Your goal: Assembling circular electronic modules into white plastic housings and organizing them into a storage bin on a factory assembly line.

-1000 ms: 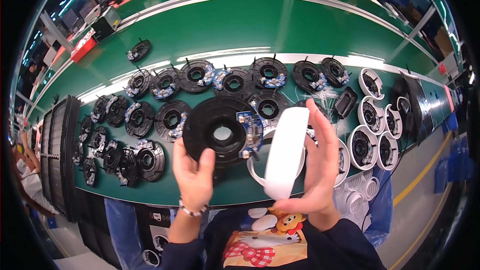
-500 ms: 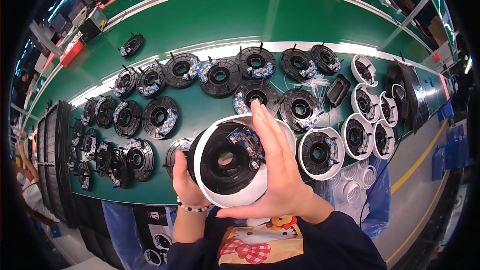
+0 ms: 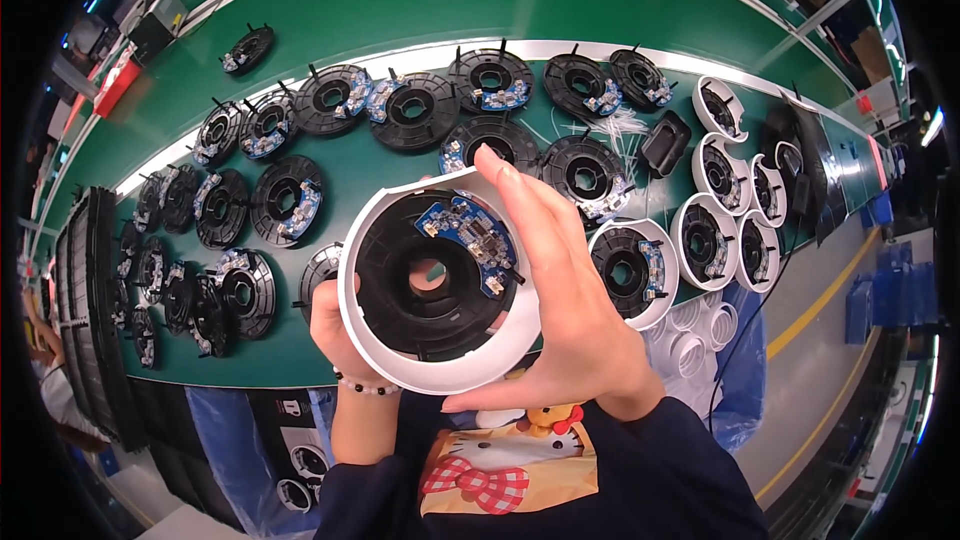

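My right hand is grasping the white ring, apparently fitting the black disc; my left hand is hiding behind, grip untellable; next needs square alignment.

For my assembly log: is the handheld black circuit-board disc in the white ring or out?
In, apparently: the white ring encircles the black circuit-board disc; full seating cannot be told.

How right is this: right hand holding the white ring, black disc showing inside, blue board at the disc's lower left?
Not lower left: the head view shows the blue board at the upper right of the black disc. The right hand does hold the white ring, the disc showing inside.
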Available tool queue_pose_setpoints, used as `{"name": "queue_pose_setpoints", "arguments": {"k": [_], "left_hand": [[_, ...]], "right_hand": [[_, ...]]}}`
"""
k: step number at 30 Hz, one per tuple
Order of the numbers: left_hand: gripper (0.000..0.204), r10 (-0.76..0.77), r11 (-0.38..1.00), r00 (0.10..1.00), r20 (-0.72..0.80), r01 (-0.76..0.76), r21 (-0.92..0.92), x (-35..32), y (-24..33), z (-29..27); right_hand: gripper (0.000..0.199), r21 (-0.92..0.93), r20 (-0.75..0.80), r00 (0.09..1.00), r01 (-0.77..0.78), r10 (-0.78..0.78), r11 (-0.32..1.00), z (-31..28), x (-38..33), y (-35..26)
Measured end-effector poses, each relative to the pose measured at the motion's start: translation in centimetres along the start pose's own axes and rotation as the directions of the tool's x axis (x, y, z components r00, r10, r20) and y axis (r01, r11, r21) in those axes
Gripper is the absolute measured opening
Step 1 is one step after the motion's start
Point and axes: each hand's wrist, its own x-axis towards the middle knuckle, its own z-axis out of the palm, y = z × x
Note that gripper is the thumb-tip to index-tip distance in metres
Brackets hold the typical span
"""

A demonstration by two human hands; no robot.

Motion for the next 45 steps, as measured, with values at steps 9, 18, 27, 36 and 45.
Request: {"name": "queue_pose_setpoints", "arguments": {"k": [9,18,27,36,45], "left_hand": [[0.052,0.078,0.983,0.983,-0.169,-0.048,0.175,-0.5,-0.1,0.4],[0.046,-0.036,0.987,0.981,-0.190,0.064,0.145,-0.3,-0.2,1.0],[0.054,-0.045,0.996,0.995,-0.087,0.051,0.076,0.0,-0.2,0.2],[0.078,-0.098,0.991,0.995,-0.014,0.096,-0.094,0.6,-0.9,1.9],[0.098,-0.176,0.982,0.949,0.260,0.187,-0.017,0.4,0.1,-1.5]], "right_hand": [[0.103,0.002,-0.030,0.996,0.082,-0.082,0.997,-0.2,0.2,-0.3],[0.112,0.280,-0.025,1.000,0.002,0.006,0.960,-0.7,-0.1,1.0],[0.105,0.120,0.021,0.999,0.029,-0.032,0.992,-0.9,-0.4,0.9],[0.096,-0.075,-0.014,0.998,0.068,-0.069,0.995,0.1,-0.4,-0.2],[0.099,-0.075,0.114,0.991,0.080,-0.071,0.994,-1.0,0.2,-0.2]]}}
